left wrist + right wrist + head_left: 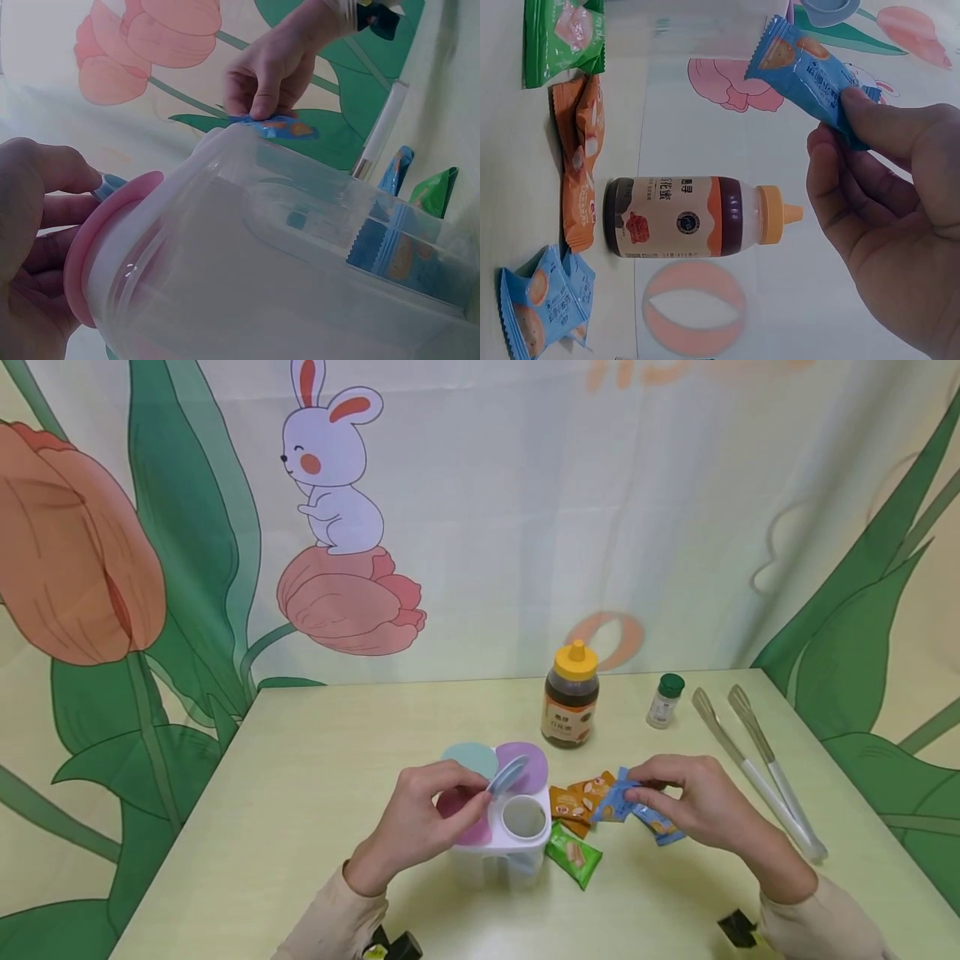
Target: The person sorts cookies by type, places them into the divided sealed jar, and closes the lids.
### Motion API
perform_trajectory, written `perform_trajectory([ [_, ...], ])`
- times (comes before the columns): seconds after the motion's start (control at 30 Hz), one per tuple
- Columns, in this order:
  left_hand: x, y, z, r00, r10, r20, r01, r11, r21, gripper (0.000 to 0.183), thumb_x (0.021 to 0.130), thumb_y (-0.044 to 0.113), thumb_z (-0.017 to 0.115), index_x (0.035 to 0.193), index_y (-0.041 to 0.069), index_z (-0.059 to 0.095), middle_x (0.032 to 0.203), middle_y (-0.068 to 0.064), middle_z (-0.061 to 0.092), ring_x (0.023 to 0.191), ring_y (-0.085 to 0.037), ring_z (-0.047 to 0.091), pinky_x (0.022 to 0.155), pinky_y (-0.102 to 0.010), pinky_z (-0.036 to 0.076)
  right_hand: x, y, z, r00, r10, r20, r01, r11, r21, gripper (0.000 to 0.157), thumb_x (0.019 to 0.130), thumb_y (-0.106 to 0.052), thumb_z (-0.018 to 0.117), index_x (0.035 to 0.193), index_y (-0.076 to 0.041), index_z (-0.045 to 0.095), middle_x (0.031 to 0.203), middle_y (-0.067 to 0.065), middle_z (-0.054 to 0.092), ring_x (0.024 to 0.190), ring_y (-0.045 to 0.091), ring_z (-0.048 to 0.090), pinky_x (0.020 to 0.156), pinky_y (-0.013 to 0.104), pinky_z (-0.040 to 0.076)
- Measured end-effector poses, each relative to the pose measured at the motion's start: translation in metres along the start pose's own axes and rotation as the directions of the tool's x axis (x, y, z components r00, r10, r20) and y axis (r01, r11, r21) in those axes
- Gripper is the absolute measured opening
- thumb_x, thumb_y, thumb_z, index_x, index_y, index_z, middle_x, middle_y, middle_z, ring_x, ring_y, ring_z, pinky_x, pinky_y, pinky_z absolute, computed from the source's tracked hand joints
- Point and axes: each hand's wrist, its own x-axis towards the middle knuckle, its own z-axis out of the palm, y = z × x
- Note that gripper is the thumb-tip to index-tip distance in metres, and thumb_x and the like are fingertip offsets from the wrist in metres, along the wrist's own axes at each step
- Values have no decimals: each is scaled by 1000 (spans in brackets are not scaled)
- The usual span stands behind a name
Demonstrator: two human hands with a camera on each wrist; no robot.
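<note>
A clear container (487, 868) with a white top stands before me, with teal (468, 758), purple (534, 768) and pink (474, 833) lids and one round uncovered opening (524, 817). Over it my left hand (431, 806) pinches a small light-blue lid (510, 774), raised at a tilt. My right hand (693, 797) holds a blue snack packet (806, 71) between thumb and fingers, just right of the container. In the left wrist view another blue packet (409, 259) shows through the clear wall.
Orange packets (592, 793), a green packet (573, 856) and more blue packets (547, 300) lie right of the container. Behind stands a honey bottle (570, 706) with a yellow cap. Farther right are a green-capped jar (664, 702) and white-handled tongs (772, 785).
</note>
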Motion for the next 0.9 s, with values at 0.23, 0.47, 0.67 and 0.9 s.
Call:
perform_trajectory([
  [0.23,0,1,0,1000,0,4,0,1000,3,10,83,5,73,91,11,74,81,1,71,72,-6,63,62,-22,54,6,-5,1,999,-48,-14,48,999,-1,26,79,3,76,96,-16,72,85,-12,68,74,0,62,66,11,50],
  [0.47,0,0,0,1000,-1,0,1,1000,-2,10,83,5,73,90,11,74,80,2,71,71,-6,62,59,-21,53,10,-10,2,997,-62,-37,62,998,20,26,81,3,74,98,-17,71,85,-11,67,73,1,61,65,13,49],
  [0.67,-1,0,1,1000,0,-2,0,1000,-5,10,83,5,73,90,12,74,81,2,70,71,-6,62,60,-21,53,13,-13,3,999,-33,-21,34,999,25,24,79,2,76,95,-16,72,84,-11,68,71,0,61,66,13,51],
  [0.9,0,0,1,1000,3,-4,-3,1000,-9,9,83,5,73,90,11,74,80,2,70,70,-6,62,59,-21,52,17,-16,3,999,-14,-32,17,995,97,24,79,2,77,94,-17,72,83,-6,71,70,2,62,65,14,52],
])
